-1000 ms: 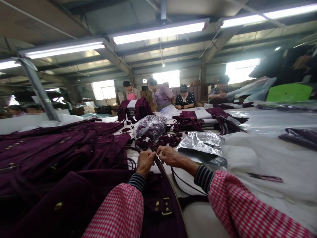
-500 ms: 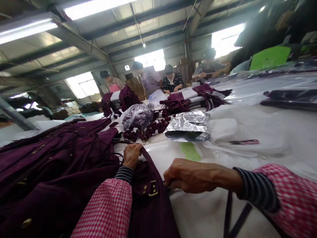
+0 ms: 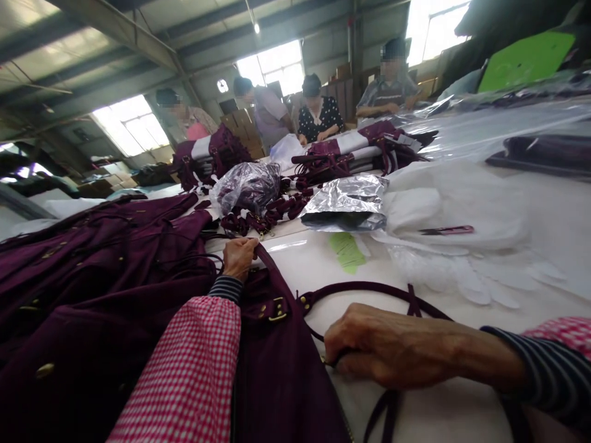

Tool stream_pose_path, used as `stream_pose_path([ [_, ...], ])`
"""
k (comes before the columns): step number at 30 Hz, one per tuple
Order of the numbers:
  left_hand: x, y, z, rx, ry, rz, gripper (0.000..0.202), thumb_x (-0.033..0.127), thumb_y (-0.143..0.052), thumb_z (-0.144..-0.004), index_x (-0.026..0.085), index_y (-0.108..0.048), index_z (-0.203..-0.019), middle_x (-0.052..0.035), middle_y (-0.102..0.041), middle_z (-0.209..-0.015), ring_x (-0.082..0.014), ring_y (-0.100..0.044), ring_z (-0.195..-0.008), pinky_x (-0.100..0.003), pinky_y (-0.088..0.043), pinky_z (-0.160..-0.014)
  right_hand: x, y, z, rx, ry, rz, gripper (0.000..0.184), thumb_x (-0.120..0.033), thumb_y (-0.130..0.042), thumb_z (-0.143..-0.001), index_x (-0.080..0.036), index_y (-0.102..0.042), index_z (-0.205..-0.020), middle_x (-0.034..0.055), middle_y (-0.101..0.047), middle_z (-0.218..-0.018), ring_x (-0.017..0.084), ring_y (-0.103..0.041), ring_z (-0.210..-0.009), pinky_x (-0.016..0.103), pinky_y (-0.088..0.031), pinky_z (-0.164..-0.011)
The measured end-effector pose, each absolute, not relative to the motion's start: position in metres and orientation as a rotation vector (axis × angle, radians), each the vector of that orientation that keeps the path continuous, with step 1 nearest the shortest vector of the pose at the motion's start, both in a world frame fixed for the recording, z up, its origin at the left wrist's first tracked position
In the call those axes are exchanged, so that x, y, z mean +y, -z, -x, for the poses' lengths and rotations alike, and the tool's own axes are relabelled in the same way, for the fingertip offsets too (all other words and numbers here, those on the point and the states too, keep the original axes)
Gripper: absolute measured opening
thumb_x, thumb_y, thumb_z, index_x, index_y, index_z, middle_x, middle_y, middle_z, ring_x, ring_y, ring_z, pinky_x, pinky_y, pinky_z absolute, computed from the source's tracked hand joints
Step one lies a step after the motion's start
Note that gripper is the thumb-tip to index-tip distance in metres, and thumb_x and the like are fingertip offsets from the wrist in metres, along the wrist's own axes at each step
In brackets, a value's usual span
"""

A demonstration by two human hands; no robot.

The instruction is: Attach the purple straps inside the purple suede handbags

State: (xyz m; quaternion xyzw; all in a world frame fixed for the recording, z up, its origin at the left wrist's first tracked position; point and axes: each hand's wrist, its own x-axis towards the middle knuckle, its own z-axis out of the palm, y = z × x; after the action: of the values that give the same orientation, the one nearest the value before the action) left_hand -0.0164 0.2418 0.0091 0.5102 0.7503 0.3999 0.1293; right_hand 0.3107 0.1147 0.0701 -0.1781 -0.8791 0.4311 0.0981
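Observation:
A dark purple handbag with a gold buckle lies in front of me. My left hand is closed on the far end of its top edge. On the bag's right side, my right hand is closed in a pinch on a zipper pull, of which only a bit of gold metal shows at the fingertips. A zipper with gold teeth runs along the near part of that edge. The bag's rounded handle arches out over the white table behind my right hand, and thin straps hang below it.
More purple bags are heaped at left. Beyond lie a clear plastic bag of purple pieces, a silver foil bag, thread snips, white gloves and stacked purple bags. Several people work at the far side.
My right hand has moved toward me and rightward along the bag's edge, and the handle now shows behind it. My left hand keeps its hold. The view has tilted down slightly.

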Motion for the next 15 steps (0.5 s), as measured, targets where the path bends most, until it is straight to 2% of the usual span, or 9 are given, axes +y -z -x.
stream_pose_path([
  [3, 0.243, -0.009, 0.017, 2.228, -1.126, -1.493, 0.039, 0.048, -0.063, -0.096, 0.014, -0.065, -0.079, 0.0030, -0.064, -0.068, -0.0101, -0.058, -0.055, -0.025, -0.050, -0.057, 0.107, -0.066, -0.317, -2.572, -1.383, 0.581, 0.020, -0.010, -0.066, -0.083, -0.020, -0.076, -0.096, 0.0002, -0.070, -0.089, 0.015, -0.063, -0.084, 0.021, -0.045, -0.079],
  [6, 0.241, -0.013, 0.016, 2.265, -1.094, -1.536, 0.038, 0.048, -0.063, -0.096, 0.014, -0.065, -0.078, 0.0030, -0.063, -0.066, -0.0108, -0.057, -0.056, -0.026, -0.049, -0.058, 0.099, -0.061, -0.320, -2.509, -1.422, 0.645, 0.018, -0.014, -0.065, -0.088, -0.020, -0.075, -0.102, 0.0013, -0.071, -0.093, 0.014, -0.063, -0.081, 0.020, -0.046, -0.075],
  [11, 0.230, -0.029, 0.009, 2.307, -1.065, -1.684, 0.041, 0.045, -0.057, -0.090, 0.018, -0.063, -0.059, 0.0012, -0.061, -0.053, -0.0172, -0.059, -0.058, -0.028, -0.044, -0.061, 0.094, -0.048, -0.318, -2.466, -1.275, 0.666, 0.013, -0.016, -0.062, -0.092, -0.018, -0.073, -0.099, 0.0024, -0.073, -0.094, 0.014, -0.063, -0.083, 0.021, -0.044, -0.073],
  [13, 0.226, -0.038, 0.003, 2.333, -1.041, -1.758, 0.043, 0.045, -0.053, -0.089, 0.019, -0.061, -0.055, -0.0023, -0.063, -0.054, -0.0211, -0.062, -0.064, -0.030, -0.045, -0.066, 0.095, -0.043, -0.316, -2.479, -1.227, 0.627, 0.010, -0.016, -0.065, -0.090, -0.018, -0.073, -0.095, 0.0009, -0.072, -0.088, 0.013, -0.062, -0.080, 0.021, -0.043, -0.073],
  [15, 0.221, -0.047, -0.003, 2.357, -1.000, -1.841, 0.039, 0.045, -0.053, -0.089, 0.019, -0.064, -0.062, -0.0062, -0.068, -0.065, -0.0247, -0.064, -0.074, -0.033, -0.046, -0.073, 0.096, -0.039, -0.314, -2.498, -1.180, 0.581, 0.008, -0.015, -0.065, -0.089, -0.017, -0.072, -0.093, -0.0003, -0.070, -0.083, 0.012, -0.060, -0.074, 0.021, -0.042, -0.071],
])
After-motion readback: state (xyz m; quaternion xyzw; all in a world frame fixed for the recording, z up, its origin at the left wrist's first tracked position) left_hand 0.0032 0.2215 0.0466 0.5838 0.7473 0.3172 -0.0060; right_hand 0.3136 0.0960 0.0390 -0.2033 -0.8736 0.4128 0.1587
